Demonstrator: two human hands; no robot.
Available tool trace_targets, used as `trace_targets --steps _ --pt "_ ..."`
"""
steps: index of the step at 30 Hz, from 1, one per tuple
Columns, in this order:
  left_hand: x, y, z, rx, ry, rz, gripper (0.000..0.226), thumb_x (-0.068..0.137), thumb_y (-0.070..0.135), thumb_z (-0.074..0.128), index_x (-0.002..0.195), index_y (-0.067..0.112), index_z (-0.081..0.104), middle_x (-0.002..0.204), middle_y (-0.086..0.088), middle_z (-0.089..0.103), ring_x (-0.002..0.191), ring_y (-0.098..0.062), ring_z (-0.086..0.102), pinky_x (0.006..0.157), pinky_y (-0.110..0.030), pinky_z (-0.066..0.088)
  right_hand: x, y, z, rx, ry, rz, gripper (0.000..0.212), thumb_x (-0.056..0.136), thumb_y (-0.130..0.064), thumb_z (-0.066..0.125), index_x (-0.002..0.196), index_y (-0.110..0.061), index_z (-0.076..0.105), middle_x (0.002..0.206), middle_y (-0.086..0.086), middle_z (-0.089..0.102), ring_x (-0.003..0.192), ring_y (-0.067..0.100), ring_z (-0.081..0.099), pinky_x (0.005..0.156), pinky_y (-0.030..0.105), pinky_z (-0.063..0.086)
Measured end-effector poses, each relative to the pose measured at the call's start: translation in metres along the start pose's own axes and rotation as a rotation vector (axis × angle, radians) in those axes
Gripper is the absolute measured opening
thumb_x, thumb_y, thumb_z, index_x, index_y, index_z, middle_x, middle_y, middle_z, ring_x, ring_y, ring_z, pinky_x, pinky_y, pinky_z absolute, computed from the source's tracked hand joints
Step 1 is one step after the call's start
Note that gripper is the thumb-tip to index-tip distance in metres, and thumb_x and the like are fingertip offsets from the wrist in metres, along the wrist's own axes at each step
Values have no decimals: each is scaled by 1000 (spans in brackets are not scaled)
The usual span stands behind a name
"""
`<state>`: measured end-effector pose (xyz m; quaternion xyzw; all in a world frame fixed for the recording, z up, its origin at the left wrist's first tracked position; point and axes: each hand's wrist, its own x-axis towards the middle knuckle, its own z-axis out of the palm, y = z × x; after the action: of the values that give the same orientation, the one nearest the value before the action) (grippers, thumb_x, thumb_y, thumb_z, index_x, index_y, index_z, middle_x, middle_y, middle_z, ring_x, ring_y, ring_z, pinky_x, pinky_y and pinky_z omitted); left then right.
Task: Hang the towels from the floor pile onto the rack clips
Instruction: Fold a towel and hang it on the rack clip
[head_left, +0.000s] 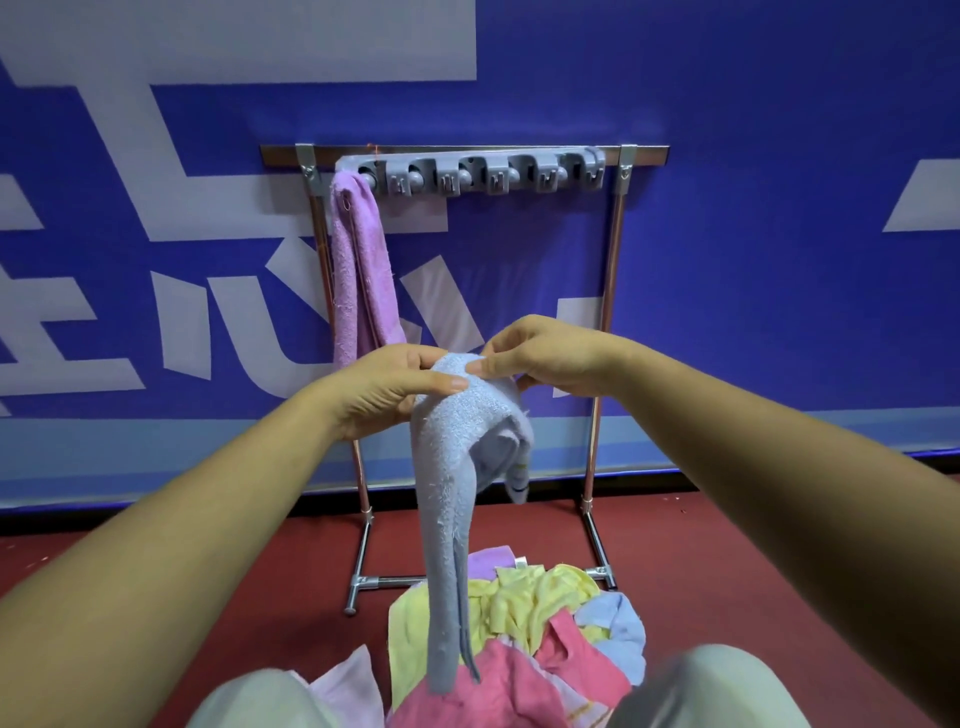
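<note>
A light blue towel (452, 499) hangs in mid-air in front of the rack, its lower end reaching the floor pile (524, 639) of yellow, pink, blue and lilac towels. My left hand (384, 387) pinches the towel's top from the left. From the right, my right hand (540, 358) pinches the same bunched top. Behind them stands a low metal rack (615, 249) with a grey strip of clips (488, 174) along its top bar. A purple towel (358, 270) hangs from the leftmost clip; the other clips hold nothing.
A blue wall banner (753, 260) with pale shapes backs the rack. The floor is red carpet (727, 545). My knees (711, 686) in pale trousers frame the pile at the bottom edge. The rack's base bar (395, 582) lies just behind the pile.
</note>
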<state>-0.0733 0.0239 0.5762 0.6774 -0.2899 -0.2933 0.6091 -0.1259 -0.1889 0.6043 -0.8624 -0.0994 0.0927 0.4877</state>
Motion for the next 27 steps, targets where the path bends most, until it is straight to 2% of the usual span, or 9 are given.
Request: trace_targets --steps 3,6,8,11,14,18,20,23,27 --pt "-1 -3 0 -6 25 -1 36 79 15 73 112 1 69 101 -9 72 93 -18 66 81 -25 53 -4 -3 1 6 -37 20 35 95 -21 67 101 13 64 90 13 69 84 21 64 86 35 51" --pt "-2 -3 5 -62 18 13 34 78 15 75 110 5 70 99 -7 73 88 -16 68 75 -22 55 -12 -7 3 182 -51 -9 24 100 -13 57 82 2 61 72 3 66 66 12 62 64 20 49" --pt "-2 -6 4 -75 -2 3 42 73 23 77 111 5 71 103 -8 73 91 -16 69 76 -23 55 -15 -9 1 319 -26 -38 26 101 -8 53 77 1 55 64 3 62 56 10 59 54 18 47" --pt "-9 -14 -1 -42 -65 -97 46 62 36 84 98 9 77 98 -8 74 85 -15 71 72 -23 56 -16 -8 -8 398 80 -64 14 99 -10 57 90 1 56 71 10 57 60 16 56 56 23 50" --pt "-16 -27 -12 9 -83 -164 77 51 49 94 106 -1 72 104 -15 70 88 -19 68 80 -27 53 -18 0 -21 444 219 -46 18 97 -10 58 82 -2 54 67 6 57 61 17 55 56 25 48" --pt "-19 -21 -22 -63 -64 -99 64 46 42 96 95 7 77 91 -9 74 78 -17 71 72 -24 56 -21 22 -33 247 146 46 33 95 -8 60 66 -16 48 59 -3 51 54 11 47 50 22 39" --pt "-18 -9 -21 -68 -84 -61 66 47 40 96 100 6 77 92 -9 75 80 -17 72 72 -24 57 -22 29 -34 133 67 112 29 94 -8 63 69 -17 51 64 -1 52 57 13 48 51 24 37" --pt "-15 11 -15 -31 -106 -35 66 48 41 95 101 8 76 88 -7 74 76 -16 70 71 -24 56 -27 24 -27 157 -74 180 7 96 -6 58 92 -11 60 79 4 65 70 17 62 54 23 49" --pt "-7 28 -6 -10 -168 -42 58 60 32 90 108 3 73 96 -12 73 83 -19 70 74 -27 56 -25 14 -14 318 -339 102 25 104 -32 48 114 -18 66 114 4 69 102 20 65 88 31 50"
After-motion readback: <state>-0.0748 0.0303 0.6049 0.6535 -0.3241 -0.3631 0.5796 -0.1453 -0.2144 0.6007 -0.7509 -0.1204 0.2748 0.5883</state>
